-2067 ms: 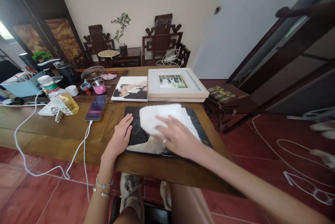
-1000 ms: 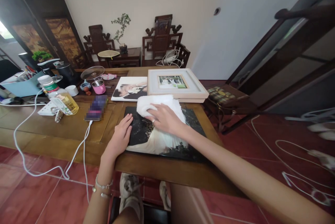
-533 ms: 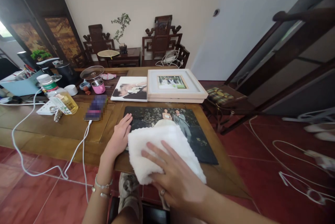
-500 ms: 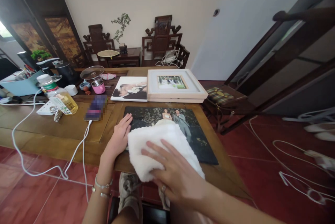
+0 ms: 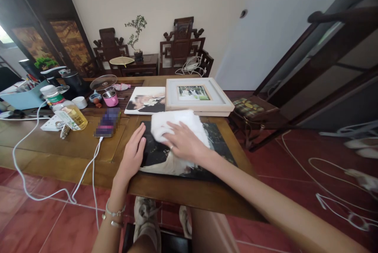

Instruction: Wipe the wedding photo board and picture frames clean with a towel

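Observation:
A dark wedding photo panel (image 5: 222,153) lies flat on the wooden table (image 5: 183,194) before me. Across its upper middle, partly past the far edge, is a white fluffy towel (image 5: 174,118), which hides the couple in the picture. My right hand (image 5: 184,142) bears down on the towel, fingers laid over the cloth and thumb underneath or beside it; its grip is partly hidden. At the panel's left edge rests my left hand (image 5: 134,150), fingers straight and together, touching the edge without gripping it.
Beyond the panel lie a pale framed photo (image 5: 218,91) and a smaller photo board (image 5: 144,105). To the left are a phone (image 5: 106,123) on a white cable (image 5: 94,158), a bottle (image 5: 69,111) and a pink mug (image 5: 110,98). A plaid bag (image 5: 248,109) sits at right.
My right hand has pushed the towel away from me, from the panel's near edge to its far edge. The panel's lower part now shows. My left hand stays at the left edge.

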Available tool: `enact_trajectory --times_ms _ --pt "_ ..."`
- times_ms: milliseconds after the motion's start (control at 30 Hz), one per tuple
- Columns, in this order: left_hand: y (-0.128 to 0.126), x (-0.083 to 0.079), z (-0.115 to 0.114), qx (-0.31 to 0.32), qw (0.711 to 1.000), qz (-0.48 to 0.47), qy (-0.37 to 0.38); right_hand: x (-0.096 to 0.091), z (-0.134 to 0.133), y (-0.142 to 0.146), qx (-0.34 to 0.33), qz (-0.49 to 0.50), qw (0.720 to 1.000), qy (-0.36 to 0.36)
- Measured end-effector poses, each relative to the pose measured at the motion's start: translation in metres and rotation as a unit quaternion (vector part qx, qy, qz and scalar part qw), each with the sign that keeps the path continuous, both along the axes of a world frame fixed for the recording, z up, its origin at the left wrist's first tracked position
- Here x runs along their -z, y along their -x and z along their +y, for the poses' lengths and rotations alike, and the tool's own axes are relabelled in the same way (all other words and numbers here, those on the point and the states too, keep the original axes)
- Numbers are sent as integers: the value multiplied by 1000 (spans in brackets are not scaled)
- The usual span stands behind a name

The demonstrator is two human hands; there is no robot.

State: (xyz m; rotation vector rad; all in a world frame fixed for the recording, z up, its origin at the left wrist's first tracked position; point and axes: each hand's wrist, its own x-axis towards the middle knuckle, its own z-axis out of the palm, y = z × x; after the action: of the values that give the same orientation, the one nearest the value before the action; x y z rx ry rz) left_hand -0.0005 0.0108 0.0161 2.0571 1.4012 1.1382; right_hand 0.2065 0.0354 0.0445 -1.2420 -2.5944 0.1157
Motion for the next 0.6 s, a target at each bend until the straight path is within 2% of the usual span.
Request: enact_trajectory --times_ms 167,267,333,433,600 --pt "2 -5 -2 -31 999 -41 -1 5 -49 14 -183 15 983 6" --pt "2 -3 -1 -20 1000 -20 6 7 -78 3 -216 36 976 18" --pt "1 -1 -1 -4 1000 7 14 8 -90 -11 -199 51 978 22" --pt "0 4 -1 15 998 61 26 8 -93 -35 -134 63 989 3" --pt "0 7 0 18 995 99 28 12 -61 -57 -3 54 998 -36"
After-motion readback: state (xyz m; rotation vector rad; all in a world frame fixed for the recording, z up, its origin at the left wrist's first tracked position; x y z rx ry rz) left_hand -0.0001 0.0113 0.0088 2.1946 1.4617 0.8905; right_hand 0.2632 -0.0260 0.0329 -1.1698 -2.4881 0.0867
